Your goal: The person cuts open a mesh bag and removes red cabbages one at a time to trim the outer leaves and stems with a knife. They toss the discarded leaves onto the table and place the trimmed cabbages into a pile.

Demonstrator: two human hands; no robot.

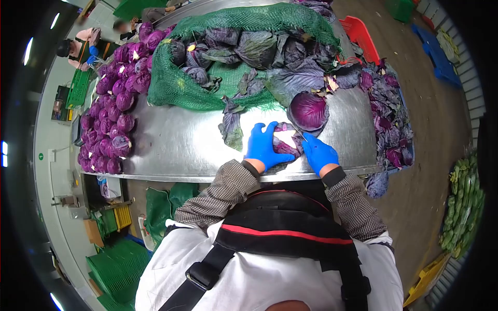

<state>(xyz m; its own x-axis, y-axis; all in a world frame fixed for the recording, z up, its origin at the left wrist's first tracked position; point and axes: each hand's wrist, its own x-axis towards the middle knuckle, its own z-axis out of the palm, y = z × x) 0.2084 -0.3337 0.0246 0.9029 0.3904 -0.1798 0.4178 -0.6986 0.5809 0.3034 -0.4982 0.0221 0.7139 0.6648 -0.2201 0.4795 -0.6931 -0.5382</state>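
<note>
My left hand (263, 146), in a blue glove, grips a red cabbage (287, 141) that lies on the steel table (176, 145) near its front edge; the pale cut stem end faces up. My right hand (318, 154), also gloved in blue, holds a thin knife (300, 132) with its blade against the cabbage's stem. Just behind it rests a second, whole red cabbage (308, 111). A loose purple leaf (231, 127) lies to the left of my hands.
A green net sack (181, 85) full of red cabbages lies across the back of the table. Several trimmed cabbages (111, 119) are piled at the left end. Discarded leaves (386, 114) heap at the right edge. Another person (78, 49) stands far left. Green crates (116, 259) sit on the floor.
</note>
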